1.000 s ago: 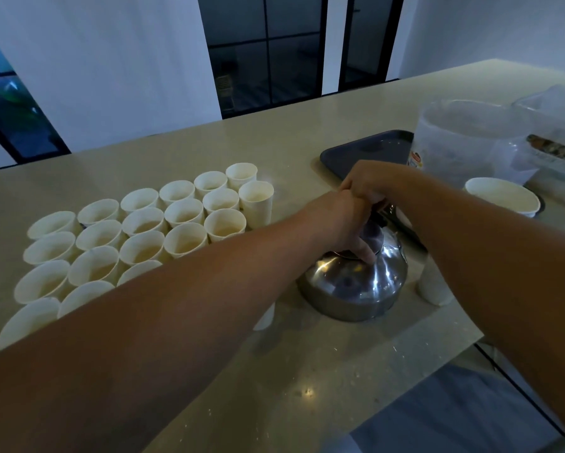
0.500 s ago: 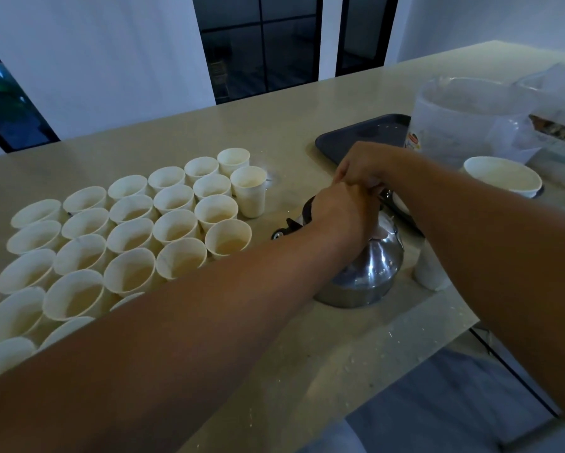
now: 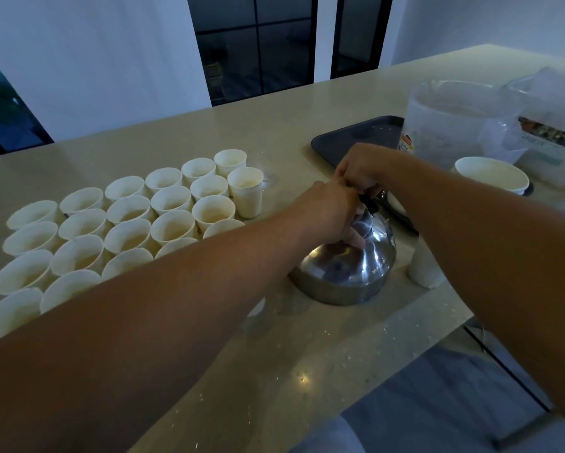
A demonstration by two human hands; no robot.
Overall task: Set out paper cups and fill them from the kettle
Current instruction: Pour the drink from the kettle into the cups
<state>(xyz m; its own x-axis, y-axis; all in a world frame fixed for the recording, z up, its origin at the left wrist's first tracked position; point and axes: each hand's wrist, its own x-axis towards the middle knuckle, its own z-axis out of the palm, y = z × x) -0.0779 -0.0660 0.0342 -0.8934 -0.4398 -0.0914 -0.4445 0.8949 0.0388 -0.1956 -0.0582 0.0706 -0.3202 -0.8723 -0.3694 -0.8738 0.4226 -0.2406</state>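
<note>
A shiny steel kettle (image 3: 346,273) stands on the beige counter (image 3: 274,354), right of centre. My left hand (image 3: 330,217) lies over its top, fingers curled down round the lid area and fingertips on the steel. Just behind it, my right hand (image 3: 362,168) pinches a black part of the kettle's handle (image 3: 369,200). Several white paper cups (image 3: 127,223) stand in tight rows on the left, and some show pale liquid inside. Another paper cup (image 3: 424,273) stands right of the kettle, partly hidden by my right forearm.
A dark tray (image 3: 356,138) lies behind the kettle. Clear plastic containers (image 3: 454,122) and a wider white paper bowl (image 3: 490,174) crowd the back right. The counter's front edge runs diagonally at lower right, with floor below it.
Both hands stay on the kettle's top. My left hand has shifted slightly, so a black piece shows between the hands. The kettle and the cups stay in place on the counter.
</note>
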